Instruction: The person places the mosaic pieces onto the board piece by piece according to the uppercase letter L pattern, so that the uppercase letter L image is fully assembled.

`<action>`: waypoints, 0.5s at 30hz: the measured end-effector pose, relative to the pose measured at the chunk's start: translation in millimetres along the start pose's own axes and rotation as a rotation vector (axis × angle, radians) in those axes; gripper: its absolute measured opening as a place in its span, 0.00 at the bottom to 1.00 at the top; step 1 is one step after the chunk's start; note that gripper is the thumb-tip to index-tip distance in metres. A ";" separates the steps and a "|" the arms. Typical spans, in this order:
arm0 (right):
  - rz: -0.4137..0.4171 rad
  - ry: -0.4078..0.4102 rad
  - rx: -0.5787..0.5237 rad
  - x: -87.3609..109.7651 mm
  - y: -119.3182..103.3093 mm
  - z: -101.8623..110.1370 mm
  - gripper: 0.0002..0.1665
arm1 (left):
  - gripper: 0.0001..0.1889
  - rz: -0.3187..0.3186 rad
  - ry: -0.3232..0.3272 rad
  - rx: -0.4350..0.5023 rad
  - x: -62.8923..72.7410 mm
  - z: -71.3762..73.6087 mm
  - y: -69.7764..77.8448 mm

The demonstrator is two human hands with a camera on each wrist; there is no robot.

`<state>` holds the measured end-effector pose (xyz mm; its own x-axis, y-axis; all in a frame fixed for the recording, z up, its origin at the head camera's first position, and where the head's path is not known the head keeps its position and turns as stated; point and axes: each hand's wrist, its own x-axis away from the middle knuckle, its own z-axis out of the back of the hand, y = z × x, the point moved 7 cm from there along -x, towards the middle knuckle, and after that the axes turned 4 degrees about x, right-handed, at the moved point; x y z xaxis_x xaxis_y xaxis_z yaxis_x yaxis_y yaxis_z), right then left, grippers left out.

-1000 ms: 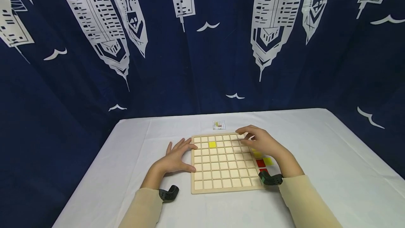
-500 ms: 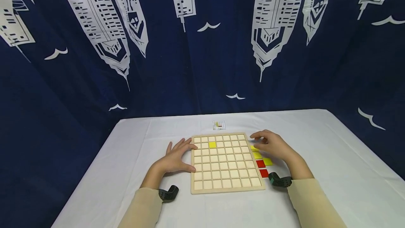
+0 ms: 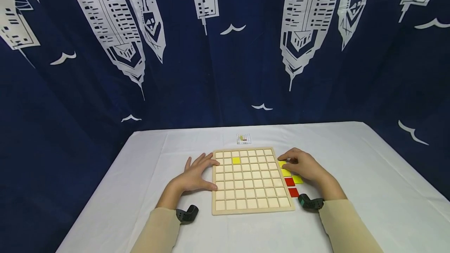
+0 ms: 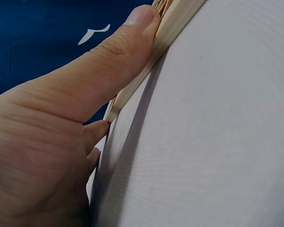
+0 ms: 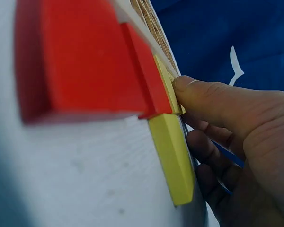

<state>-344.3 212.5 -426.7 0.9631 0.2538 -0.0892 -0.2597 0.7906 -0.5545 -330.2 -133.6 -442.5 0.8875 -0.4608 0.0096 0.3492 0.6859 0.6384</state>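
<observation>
A wooden grid board [image 3: 253, 211] lies on the table, with one yellow tile [image 3: 236, 160] in a square of its second row. My left hand [image 3: 191, 177] rests at the board's left side, fingers spread; the left wrist view shows the thumb [image 4: 109, 61] against the wooden edge. Just right of the board, my right hand [image 3: 307, 169] pinches a yellow square tile [image 3: 282, 163] between thumb and index finger. Other yellow tiles [image 3: 298, 179] and two red tiles [image 3: 293, 193] lie beside it. Up close in the right wrist view are a red tile [image 5: 85, 56] and a yellow one [image 5: 173, 158].
A small card [image 3: 243, 139] printed with a coloured grid lies behind the board. White cloth [image 3: 369, 167] covers the table. A dark blue curtain [image 3: 225, 73] with white city and bird prints hangs along the table's far side.
My right hand has moved from over the board's upper right corner rightward, then down to the yellow tiles, thumb and index closing on one. The left hand has stayed put.
</observation>
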 end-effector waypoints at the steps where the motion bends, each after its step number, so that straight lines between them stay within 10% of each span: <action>1: 0.007 0.008 0.004 0.2 0.0 0.1 0.14 | 0.44 0.000 -0.001 -0.002 -0.1 0.0 0.1; 15: -0.016 0.093 0.068 -1.9 2.4 2.0 0.11 | 0.44 -0.006 0.003 0.000 -1.6 -1.5 -2.8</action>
<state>-346.8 215.0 -426.2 0.9687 0.1908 -0.1587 -0.2454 0.8309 -0.4994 -332.1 -134.0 -445.5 0.8864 -0.4629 0.0033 0.3545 0.6834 0.6381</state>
